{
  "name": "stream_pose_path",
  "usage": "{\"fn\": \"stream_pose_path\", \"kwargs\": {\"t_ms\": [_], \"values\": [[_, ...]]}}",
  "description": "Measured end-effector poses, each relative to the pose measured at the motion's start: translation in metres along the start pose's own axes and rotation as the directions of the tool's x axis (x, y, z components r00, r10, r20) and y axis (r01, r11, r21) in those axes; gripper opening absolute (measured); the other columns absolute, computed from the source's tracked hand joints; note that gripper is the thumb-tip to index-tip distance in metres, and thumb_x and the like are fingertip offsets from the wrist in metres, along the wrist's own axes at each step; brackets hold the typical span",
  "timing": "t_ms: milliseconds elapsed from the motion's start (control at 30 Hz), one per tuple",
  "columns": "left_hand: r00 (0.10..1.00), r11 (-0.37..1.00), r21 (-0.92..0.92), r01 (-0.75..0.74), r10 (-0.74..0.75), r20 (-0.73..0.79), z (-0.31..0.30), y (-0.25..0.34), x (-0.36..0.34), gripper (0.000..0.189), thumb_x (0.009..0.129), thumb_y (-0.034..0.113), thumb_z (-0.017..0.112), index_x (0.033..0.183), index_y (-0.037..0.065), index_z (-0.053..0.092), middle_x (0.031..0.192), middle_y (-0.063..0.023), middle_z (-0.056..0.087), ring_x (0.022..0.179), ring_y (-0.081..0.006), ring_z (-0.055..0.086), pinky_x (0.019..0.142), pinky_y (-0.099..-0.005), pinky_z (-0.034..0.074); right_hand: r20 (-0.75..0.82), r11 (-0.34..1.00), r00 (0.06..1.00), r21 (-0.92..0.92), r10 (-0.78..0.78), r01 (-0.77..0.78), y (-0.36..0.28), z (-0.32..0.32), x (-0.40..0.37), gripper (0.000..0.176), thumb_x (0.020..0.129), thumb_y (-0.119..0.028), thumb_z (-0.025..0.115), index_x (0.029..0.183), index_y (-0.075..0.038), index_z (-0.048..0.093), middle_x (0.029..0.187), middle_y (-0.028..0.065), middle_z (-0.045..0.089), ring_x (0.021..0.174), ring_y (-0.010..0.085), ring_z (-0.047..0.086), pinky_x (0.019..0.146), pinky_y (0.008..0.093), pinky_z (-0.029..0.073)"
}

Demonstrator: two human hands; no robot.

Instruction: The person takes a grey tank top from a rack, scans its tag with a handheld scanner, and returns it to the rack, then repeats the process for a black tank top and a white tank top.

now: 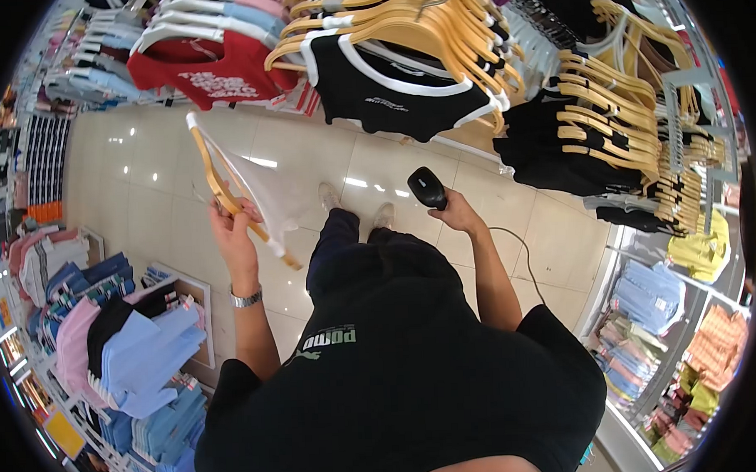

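My left hand grips a wooden hanger, its fingers closed around the middle. A thin white garment hangs off the hanger's right side, one hanger end bare below it. In my right hand is a black handheld barcode scanner, its head pointing up and away from me. A thin cable curves past my right forearm. Ahead of both hands, a black tank top with white trim hangs at the front of a rack of wooden hangers.
A red printed top hangs at upper left, and black garments hang at right. Folded clothes lie on a low display at lower left and on shelves at lower right. Shiny floor tiles run between them.
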State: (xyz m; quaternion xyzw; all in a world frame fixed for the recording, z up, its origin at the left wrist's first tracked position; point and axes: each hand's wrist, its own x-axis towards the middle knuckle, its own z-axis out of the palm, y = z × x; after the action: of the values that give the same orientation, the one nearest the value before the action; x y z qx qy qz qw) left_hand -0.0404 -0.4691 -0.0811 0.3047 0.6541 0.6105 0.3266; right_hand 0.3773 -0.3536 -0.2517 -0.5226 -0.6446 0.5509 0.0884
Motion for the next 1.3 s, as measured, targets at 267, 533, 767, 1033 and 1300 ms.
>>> {"fn": "stream_pose_path", "kwargs": {"t_ms": [267, 533, 767, 1033, 1300], "values": [[0.985, 0.864, 0.497, 0.074, 0.014, -0.171, -0.058, 0.023, 0.007, 0.031, 0.101, 0.03, 0.062, 0.083, 0.005, 0.066, 0.067, 0.0073, 0.045, 0.06, -0.0046, 0.031, 0.054, -0.0249, 0.022, 0.171, 0.978, 0.976, -0.132, -0.137, 0.16, -0.072, 0.015, 0.021, 0.048, 0.075, -0.006, 0.078, 0.12, 0.002, 0.061, 0.1, 0.0138, 0.07, 0.092, 0.0222, 0.065, 0.087, 0.0362, 0.053], [0.972, 0.877, 0.478, -0.044, -0.072, 0.223, -0.068, 0.069, 0.0, 0.023, 0.099, 0.022, 0.064, 0.097, -0.001, 0.064, 0.07, 0.0035, 0.054, 0.066, -0.006, 0.049, 0.061, -0.0225, 0.036, 0.057, 0.899, 0.92, 0.246, -0.387, 0.363, -0.158, 0.005, 0.009, 0.065, 0.071, -0.001, 0.081, 0.132, 0.0, 0.057, 0.134, 0.0155, 0.056, 0.119, 0.0257, 0.057, 0.101, 0.0356, 0.046], [0.791, 0.972, 0.228, -0.056, -0.096, 0.604, -0.025, 0.089, 0.023, 0.022, 0.101, 0.017, 0.056, 0.113, -0.001, 0.058, 0.09, -0.0028, 0.067, 0.076, -0.0066, 0.051, 0.072, -0.0233, 0.041, 0.21, 0.882, 0.906, 0.388, -0.366, 0.267, -0.164, -0.038, -0.022, 0.072, 0.071, 0.0, 0.087, 0.136, -0.003, 0.054, 0.114, 0.0052, 0.068, 0.102, 0.0137, 0.06, 0.087, 0.0302, 0.051], [0.697, 0.963, 0.112, -0.246, 0.095, 0.711, 0.092, 0.104, 0.072, 0.02, 0.103, 0.023, 0.056, 0.107, 0.004, 0.059, 0.083, -0.0006, 0.068, 0.063, -0.0016, 0.04, 0.055, -0.0202, 0.034, -0.006, 0.772, 0.888, 0.493, -0.459, 0.402, -0.147, -0.089, -0.07, 0.074, 0.07, 0.007, 0.081, 0.138, -0.001, 0.051, 0.118, 0.0101, 0.067, 0.109, 0.0168, 0.063, 0.078, 0.0293, 0.054], [0.62, 0.892, 0.047, -0.449, 0.273, 0.735, 0.189, 0.131, 0.115, 0.022, 0.103, 0.024, 0.058, 0.103, 0.002, 0.061, 0.076, 0.0016, 0.063, 0.059, -0.0036, 0.045, 0.054, -0.0206, 0.036, -0.387, 0.657, 0.821, 0.494, -0.421, 0.57, -0.147, -0.112, -0.082, 0.067, 0.071, 0.002, 0.08, 0.133, 0.001, 0.055, 0.116, 0.0108, 0.067, 0.112, 0.0221, 0.063, 0.1, 0.0386, 0.048]]}}
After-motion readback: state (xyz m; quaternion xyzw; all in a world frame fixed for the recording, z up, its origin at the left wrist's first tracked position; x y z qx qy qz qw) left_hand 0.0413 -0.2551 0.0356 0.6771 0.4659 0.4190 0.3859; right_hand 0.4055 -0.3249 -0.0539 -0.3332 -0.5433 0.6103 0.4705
